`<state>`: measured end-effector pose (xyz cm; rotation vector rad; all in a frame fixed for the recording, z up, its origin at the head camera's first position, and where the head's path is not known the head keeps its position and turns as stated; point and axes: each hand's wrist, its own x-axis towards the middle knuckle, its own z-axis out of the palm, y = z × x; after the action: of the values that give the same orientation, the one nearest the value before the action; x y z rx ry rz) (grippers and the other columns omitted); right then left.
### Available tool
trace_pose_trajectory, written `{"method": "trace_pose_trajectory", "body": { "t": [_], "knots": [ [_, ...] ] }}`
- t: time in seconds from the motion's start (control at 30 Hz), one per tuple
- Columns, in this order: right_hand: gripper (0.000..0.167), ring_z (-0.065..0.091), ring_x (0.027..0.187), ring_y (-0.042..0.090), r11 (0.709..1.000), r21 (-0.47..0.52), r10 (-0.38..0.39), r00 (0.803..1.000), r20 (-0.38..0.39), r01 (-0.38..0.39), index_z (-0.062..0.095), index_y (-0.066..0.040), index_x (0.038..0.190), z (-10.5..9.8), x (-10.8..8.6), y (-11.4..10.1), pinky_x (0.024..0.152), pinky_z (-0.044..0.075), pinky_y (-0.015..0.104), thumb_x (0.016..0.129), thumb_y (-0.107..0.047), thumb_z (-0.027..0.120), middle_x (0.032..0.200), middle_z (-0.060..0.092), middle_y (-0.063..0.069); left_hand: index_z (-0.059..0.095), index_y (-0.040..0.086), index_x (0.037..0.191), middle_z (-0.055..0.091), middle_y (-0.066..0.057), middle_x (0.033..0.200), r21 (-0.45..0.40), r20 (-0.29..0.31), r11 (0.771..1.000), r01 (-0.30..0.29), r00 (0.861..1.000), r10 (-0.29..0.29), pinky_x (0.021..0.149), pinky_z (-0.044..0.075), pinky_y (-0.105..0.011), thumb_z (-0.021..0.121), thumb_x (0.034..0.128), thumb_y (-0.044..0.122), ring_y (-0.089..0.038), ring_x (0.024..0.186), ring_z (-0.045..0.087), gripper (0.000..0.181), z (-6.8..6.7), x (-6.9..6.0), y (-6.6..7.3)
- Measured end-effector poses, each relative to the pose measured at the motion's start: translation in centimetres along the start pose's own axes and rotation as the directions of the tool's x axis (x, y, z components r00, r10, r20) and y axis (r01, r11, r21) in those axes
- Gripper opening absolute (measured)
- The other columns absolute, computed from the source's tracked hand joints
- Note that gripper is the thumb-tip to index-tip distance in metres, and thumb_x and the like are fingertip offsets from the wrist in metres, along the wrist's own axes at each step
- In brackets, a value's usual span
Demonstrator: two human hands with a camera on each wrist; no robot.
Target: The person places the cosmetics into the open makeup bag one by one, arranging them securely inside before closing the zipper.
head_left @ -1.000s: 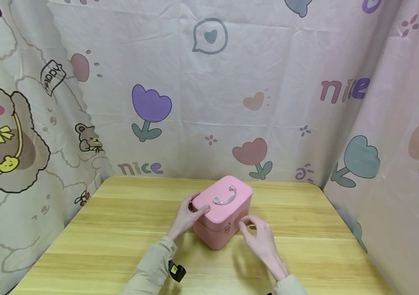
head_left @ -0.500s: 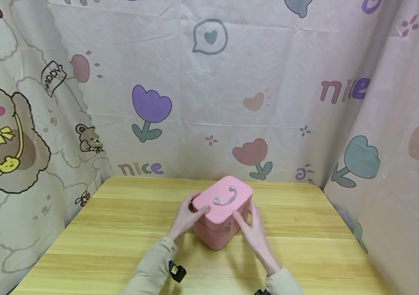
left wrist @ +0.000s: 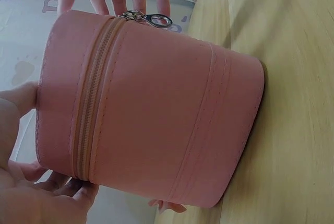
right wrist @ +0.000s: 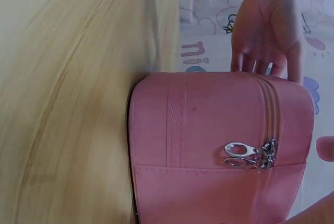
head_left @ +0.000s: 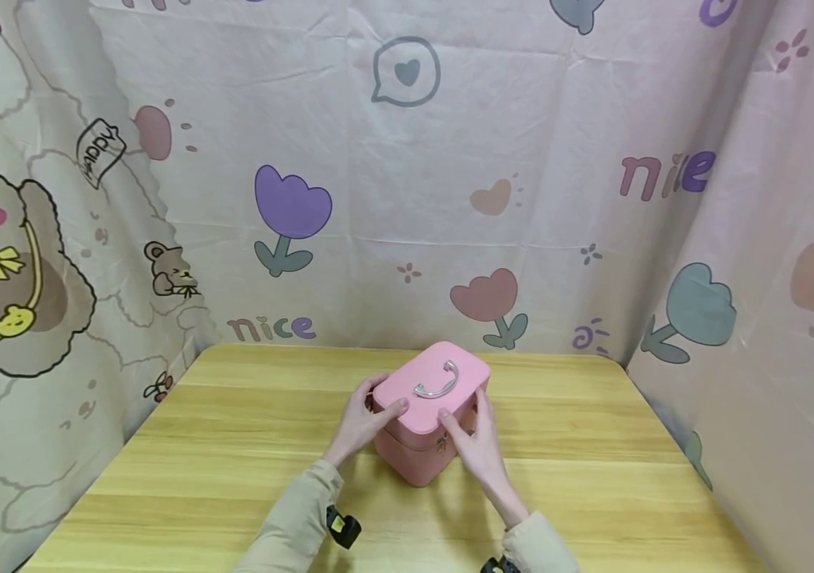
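A pink cosmetic case (head_left: 421,410) stands upright on the wooden table, turned at an angle, its lid down. A silver handle (head_left: 438,395) is fixed on top. My left hand (head_left: 358,420) grips the case's left end, thumb on the lid and fingers down the side. On the other side, my right hand (head_left: 481,450) holds the lid near the front corner, its thumb at the lid's edge and fingers along the right side. The closed zipper (left wrist: 90,106) runs below the lid. Two metal zip pulls (right wrist: 238,149) hang together near a corner, between the hands.
The wooden table (head_left: 235,446) extends around the case on all sides. A printed curtain (head_left: 392,199) stands behind and at both sides of the table. A black wrist device (head_left: 344,527) sits under the left sleeve.
My right hand has gone from pinched fingers beside the case's right side to holding the lid, then shifted slightly toward the front corner. The left hand and the case stay where they were.
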<state>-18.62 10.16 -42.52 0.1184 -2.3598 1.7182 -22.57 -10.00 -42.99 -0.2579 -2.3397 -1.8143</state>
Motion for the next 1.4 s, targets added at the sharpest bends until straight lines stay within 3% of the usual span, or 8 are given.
{"method": "trace_pose_trajectory", "body": {
  "t": [0.3, 0.5, 0.7, 0.93, 1.1, 1.27, 1.4],
  "knots": [
    [0.088, 0.019, 0.152, 0.048, 1.0, 0.02, 0.01, 1.0, 0.003, -0.01, 0.012, 0.005, 0.158, 0.2, 0.7, 0.1, 0.125, 0.014, 0.063, 0.096, -0.024, 0.066, 0.163, 0.016, 0.032, 0.049, -0.003, 0.142, 0.055, -0.025, 0.143, 0.045, 0.0, 0.999, 0.008, 1.0, -0.008, 0.114, 0.045, -0.052, 0.078, 0.0872, 0.03, -0.04, 0.13, 0.056, 0.07, 0.1, -0.5, 0.2],
    [0.087, 0.019, 0.153, 0.046, 0.992, 0.117, 0.036, 0.999, 0.04, -0.041, 0.011, 0.001, 0.16, 0.0, 1.3, 0.2, 0.126, 0.01, 0.061, 0.095, -0.021, 0.066, 0.164, 0.019, 0.029, 0.054, -0.005, 0.138, 0.061, -0.025, 0.134, 0.034, -0.024, 0.999, -0.02, 0.999, 0.021, 0.108, 0.051, -0.048, 0.063, 0.0996, 0.027, -0.036, 0.121, 0.061, 0.051, -0.1, -0.8, 0.3],
    [0.095, 0.02, 0.152, 0.047, 0.99, 0.112, 0.076, 0.995, 0.06, -0.082, 0.011, -0.002, 0.161, -0.4, 1.5, 0.5, 0.125, 0.008, 0.066, 0.091, -0.025, 0.071, 0.163, 0.022, 0.029, 0.062, -0.002, 0.129, 0.067, -0.022, 0.126, 0.034, -0.051, 0.999, -0.032, 0.998, 0.034, 0.102, 0.055, -0.043, 0.055, 0.1041, 0.025, -0.034, 0.115, 0.066, 0.037, -0.3, -1.0, 0.1],
    [0.095, 0.02, 0.148, 0.047, 0.983, 0.125, 0.122, 0.987, 0.102, -0.134, 0.015, -0.006, 0.161, -1.4, 2.1, 0.9, 0.121, 0.018, 0.068, 0.087, -0.024, 0.072, 0.164, 0.019, 0.025, 0.065, -0.004, 0.123, 0.068, -0.023, 0.126, 0.038, -0.043, 0.997, -0.06, 0.997, 0.062, 0.101, 0.056, -0.044, 0.054, 0.1046, 0.019, -0.035, 0.112, 0.068, 0.032, -0.4, -1.3, 0.0],
    [0.092, 0.024, 0.139, 0.042, 0.981, 0.132, 0.122, 0.982, 0.146, -0.142, 0.019, -0.007, 0.16, -2.2, 2.8, 1.3, 0.116, 0.027, 0.065, 0.087, -0.023, 0.071, 0.156, 0.023, 0.022, 0.068, -0.003, 0.117, 0.072, -0.021, 0.117, 0.053, -0.052, 0.994, -0.094, 0.994, 0.097, 0.093, 0.058, -0.032, 0.054, 0.1045, 0.017, -0.029, 0.104, 0.07, 0.027, -0.5, -1.5, -0.3],
    [0.087, 0.026, 0.136, 0.038, 0.975, 0.175, 0.099, 0.976, 0.193, -0.133, 0.021, -0.007, 0.16, -2.8, 3.6, 1.9, 0.113, 0.029, 0.063, 0.088, -0.02, 0.068, 0.156, 0.026, 0.02, 0.069, -0.002, 0.114, 0.073, -0.02, 0.11, -0.003, -0.052, 0.994, -0.111, 0.992, 0.111, 0.089, 0.057, -0.023, 0.057, 0.1033, 0.017, -0.025, 0.1, 0.071, 0.025, -0.6, -1.3, -0.8],
    [0.085, 0.024, 0.138, 0.038, 0.972, 0.19, 0.092, 0.971, 0.219, -0.135, 0.022, -0.008, 0.16, -3.0, 3.8, 2.0, 0.116, 0.027, 0.062, 0.088, -0.017, 0.067, 0.155, 0.026, 0.021, 0.065, -0.001, 0.122, 0.073, -0.019, 0.11, -0.052, -0.039, 0.995, -0.082, 0.996, 0.08, 0.088, 0.054, -0.018, 0.058, 0.1024, 0.016, -0.03, 0.102, 0.071, 0.027, -0.8, -0.7, -1.4]
  ]
}}
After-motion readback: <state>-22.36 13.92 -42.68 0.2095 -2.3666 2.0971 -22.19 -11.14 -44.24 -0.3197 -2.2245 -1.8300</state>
